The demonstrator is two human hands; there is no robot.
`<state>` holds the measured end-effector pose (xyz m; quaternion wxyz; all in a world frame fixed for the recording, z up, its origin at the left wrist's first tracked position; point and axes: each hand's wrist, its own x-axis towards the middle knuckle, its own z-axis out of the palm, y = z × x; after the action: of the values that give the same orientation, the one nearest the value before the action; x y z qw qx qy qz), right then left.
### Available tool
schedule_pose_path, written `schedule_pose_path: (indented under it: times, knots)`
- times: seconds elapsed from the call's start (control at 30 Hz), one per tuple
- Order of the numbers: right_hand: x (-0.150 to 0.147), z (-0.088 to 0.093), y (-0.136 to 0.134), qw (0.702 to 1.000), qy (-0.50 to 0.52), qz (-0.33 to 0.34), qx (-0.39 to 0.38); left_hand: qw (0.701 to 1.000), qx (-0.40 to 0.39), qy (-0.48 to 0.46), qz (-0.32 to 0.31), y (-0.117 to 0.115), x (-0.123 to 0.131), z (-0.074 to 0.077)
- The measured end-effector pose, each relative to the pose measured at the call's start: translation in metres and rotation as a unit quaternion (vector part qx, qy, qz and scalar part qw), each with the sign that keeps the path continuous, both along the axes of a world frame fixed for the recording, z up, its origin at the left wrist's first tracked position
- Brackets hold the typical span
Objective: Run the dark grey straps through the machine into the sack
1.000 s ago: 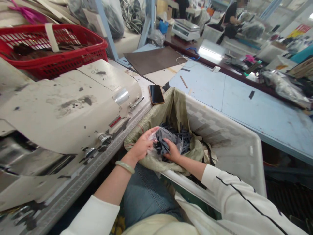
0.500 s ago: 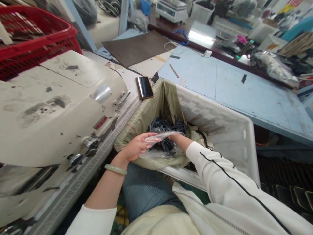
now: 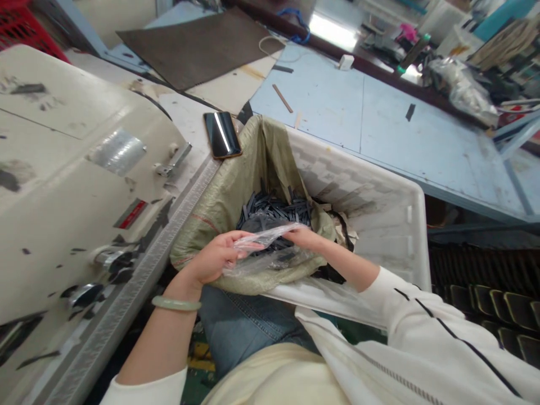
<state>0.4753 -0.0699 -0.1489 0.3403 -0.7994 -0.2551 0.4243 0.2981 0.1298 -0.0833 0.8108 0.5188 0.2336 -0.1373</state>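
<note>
A clear plastic bag point(image 3: 270, 239) is stretched between my two hands, over the open mouth of a green woven sack point(image 3: 211, 211). My left hand point(image 3: 219, 254) pinches the bag's left side, a pale green bangle on its wrist. At the bag's upper right edge, my right hand point(image 3: 301, 235) has its fingers closed on the plastic. Dark narrow strips point(image 3: 276, 207) lie inside the sack, partly seen through the bag. The sack sits in the left part of a white plastic bin point(image 3: 379, 219).
A cream machine point(image 3: 71, 169) with a metal ruler edge stands on the left. A phone point(image 3: 222, 135) lies near the sack's top corner. Beyond are a brown sheet point(image 3: 198, 48) and a light blue table point(image 3: 324, 101). A red basket point(image 3: 25, 28) is at the upper left.
My right hand has come up out of the sack, and more of its forearm shows. The bag is now gripped at both sides. The view has shifted, moving the machine and phone leftward.
</note>
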Motion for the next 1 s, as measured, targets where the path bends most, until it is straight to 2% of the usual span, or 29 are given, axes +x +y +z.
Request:
schedule_pose_path:
  times: [0.07, 0.1, 0.13, 0.2, 0.23, 0.3, 0.37, 0.47, 0.6, 0.67, 0.73, 0.83, 0.87, 0.9, 0.93, 1.0]
  knots:
    - [0.017, 0.021, -0.025, 0.998, 0.037, 0.037, -0.019, 1.000, -0.012, 0.016, -0.009, 0.001, 0.000, 0.000]
    - [0.026, 0.031, -0.038, 0.998, 0.046, 0.034, -0.034, 1.000, -0.016, 0.020, -0.012, 0.001, 0.000, 0.000]
    - [0.036, 0.039, -0.049, 0.998, 0.033, 0.016, -0.049, 1.000, -0.017, 0.020, -0.013, 0.001, 0.000, 0.000]
    - [0.051, 0.048, -0.068, 0.994, -0.068, -0.022, -0.079, 1.000, -0.018, 0.016, -0.013, 0.001, 0.000, 0.000]
    - [0.054, 0.049, -0.074, 0.985, -0.138, -0.013, -0.103, 1.000, -0.017, 0.013, -0.012, 0.001, 0.000, -0.001]
    - [0.051, 0.044, -0.078, 0.954, -0.245, 0.053, -0.163, 1.000, -0.016, 0.011, -0.010, 0.001, 0.000, -0.001]
    - [0.039, 0.033, -0.074, 0.929, -0.276, 0.113, -0.218, 1.000, -0.014, 0.009, -0.006, 0.001, 0.000, -0.001]
    - [0.013, 0.021, -0.061, 0.913, -0.293, 0.118, -0.259, 1.000, -0.007, 0.005, 0.001, 0.000, -0.001, 0.001]
    - [-0.018, 0.027, -0.044, 0.897, -0.335, 0.111, -0.266, 1.000, 0.003, 0.005, 0.007, -0.001, -0.001, 0.003]
    - [-0.034, 0.035, -0.035, 0.895, -0.354, 0.122, -0.240, 1.000, 0.004, 0.004, 0.008, 0.000, -0.002, 0.003]
    - [-0.048, 0.040, -0.024, 0.903, -0.359, 0.150, -0.181, 1.000, 0.002, 0.002, 0.009, 0.000, -0.002, 0.001]
    - [-0.052, 0.042, -0.011, 0.936, -0.280, 0.213, 0.016, 1.000, -0.002, 0.002, 0.016, 0.000, -0.003, -0.002]
    - [-0.045, 0.041, -0.008, 0.945, -0.243, 0.198, 0.092, 1.000, -0.004, 0.003, 0.019, 0.000, -0.003, -0.002]
    - [-0.033, 0.039, -0.005, 0.953, -0.214, 0.150, 0.154, 1.000, -0.005, 0.003, 0.019, 0.001, -0.003, -0.003]
    - [-0.017, 0.035, -0.003, 0.960, -0.199, 0.073, 0.184, 1.000, -0.007, 0.003, 0.017, 0.001, -0.003, -0.004]
    - [0.026, 0.023, 0.003, 0.962, -0.206, -0.102, 0.150, 1.000, -0.010, -0.005, 0.006, 0.002, -0.004, -0.004]
